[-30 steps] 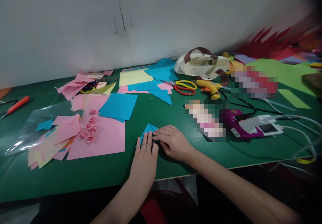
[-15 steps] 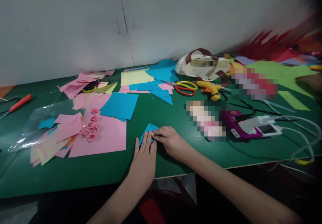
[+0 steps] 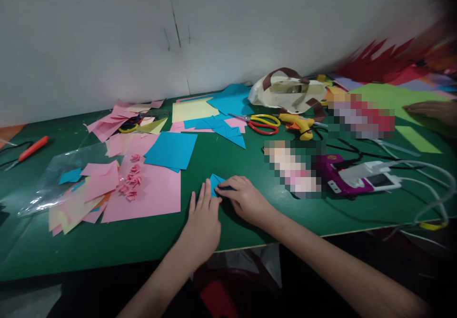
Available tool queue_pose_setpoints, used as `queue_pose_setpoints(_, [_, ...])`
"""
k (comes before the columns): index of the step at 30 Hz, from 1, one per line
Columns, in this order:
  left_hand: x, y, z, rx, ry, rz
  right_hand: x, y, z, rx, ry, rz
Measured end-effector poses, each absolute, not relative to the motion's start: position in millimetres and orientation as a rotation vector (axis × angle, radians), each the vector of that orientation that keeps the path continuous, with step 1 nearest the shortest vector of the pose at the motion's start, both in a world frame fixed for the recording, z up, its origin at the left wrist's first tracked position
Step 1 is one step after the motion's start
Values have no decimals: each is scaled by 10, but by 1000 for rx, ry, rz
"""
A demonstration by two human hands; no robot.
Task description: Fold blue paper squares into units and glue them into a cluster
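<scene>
A folded piece of blue paper (image 3: 214,181) is held down on the green table (image 3: 230,158), in the lower middle of the frame. Its visible corner is pointed towards the top of the frame; its long axis cannot be told, most of it being covered. It is pressed by the left hand (image 3: 203,223), laid flat with fingers extended. Its right side is touched by the bent fingers of the right hand (image 3: 246,196); whether the grip is closed cannot be told. A crooked crease could be caused by paper slipping under light pressure. Blue sheets (image 3: 171,149) are seen at upper left of the hands.
</scene>
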State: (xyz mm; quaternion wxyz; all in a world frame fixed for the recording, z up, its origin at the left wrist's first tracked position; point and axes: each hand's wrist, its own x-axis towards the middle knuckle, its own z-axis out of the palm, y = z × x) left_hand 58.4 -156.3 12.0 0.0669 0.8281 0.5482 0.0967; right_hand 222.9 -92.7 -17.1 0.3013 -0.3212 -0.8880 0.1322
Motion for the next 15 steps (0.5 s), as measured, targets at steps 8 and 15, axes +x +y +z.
queue_pose_setpoints(8, [-149,-1148,496,2171,1958,758,2315,-833,-7,-913,-2333,716])
queue_pose_setpoints(15, [-327,-1022,428,2326,1914,258,2304,-394,-71,-1018,-2043,341])
